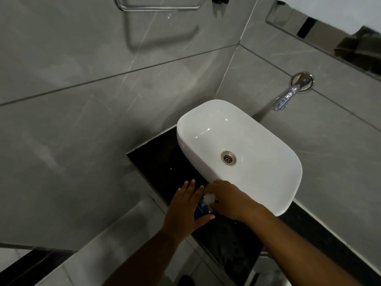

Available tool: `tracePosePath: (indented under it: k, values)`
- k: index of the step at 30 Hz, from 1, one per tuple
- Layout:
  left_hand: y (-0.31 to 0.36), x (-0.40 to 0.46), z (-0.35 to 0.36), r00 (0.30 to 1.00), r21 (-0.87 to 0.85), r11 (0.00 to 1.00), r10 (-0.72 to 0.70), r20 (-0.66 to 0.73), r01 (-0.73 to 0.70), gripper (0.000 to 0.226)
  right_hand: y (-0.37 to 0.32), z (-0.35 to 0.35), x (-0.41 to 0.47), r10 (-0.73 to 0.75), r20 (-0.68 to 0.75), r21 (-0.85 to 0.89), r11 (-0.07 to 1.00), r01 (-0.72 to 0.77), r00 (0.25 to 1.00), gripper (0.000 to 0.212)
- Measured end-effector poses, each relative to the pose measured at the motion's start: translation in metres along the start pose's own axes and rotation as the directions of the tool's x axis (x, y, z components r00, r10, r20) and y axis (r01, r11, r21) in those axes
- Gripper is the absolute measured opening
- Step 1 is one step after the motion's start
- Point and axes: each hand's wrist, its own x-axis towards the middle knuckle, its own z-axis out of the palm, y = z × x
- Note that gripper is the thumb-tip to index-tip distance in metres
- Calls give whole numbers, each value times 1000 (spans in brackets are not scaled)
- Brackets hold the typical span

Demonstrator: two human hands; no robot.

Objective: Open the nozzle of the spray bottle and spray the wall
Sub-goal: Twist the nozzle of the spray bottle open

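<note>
From the head view, the blue plastic spray bottle [201, 209] stands on the black stone counter [156, 159] just beside the white ceramic basin [257, 188]. The left hand [185, 211] steadies its body in a loose grip; the right hand [226, 199] pinches the white nozzle [209, 198]. Best hold the body firm and twist only the tip.

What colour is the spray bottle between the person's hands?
The spray bottle looks blue with a white nozzle top, seen only partly between the hands in the head view.
</note>
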Motion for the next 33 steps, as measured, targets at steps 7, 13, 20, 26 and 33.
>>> tracePosePath:
  k: [7,13,20,26,33]
  values:
    - [1,1,0,1000,18,1000,0,7,0,84,-3,0,1,89,-116,-144,984,-106,989,46]
    - [2,0,-1,1000,0,1000,-5,-13,5,87,-3,1,2,42,-26,-105,993,-45,999,33]
    - [2,-1,1,1000,5,1000,-16,-22,16,90,10,7,3,40,-79,33,999,-38,996,41]
    - [0,-1,4,1000,-1,1000,-17,-15,17,89,7,12,7,110,-124,-63,991,-119,986,31]
    - [0,-2,5,1000,-16,1000,-19,-12,19,91,12,9,4,-6,-56,89,996,11,998,34]
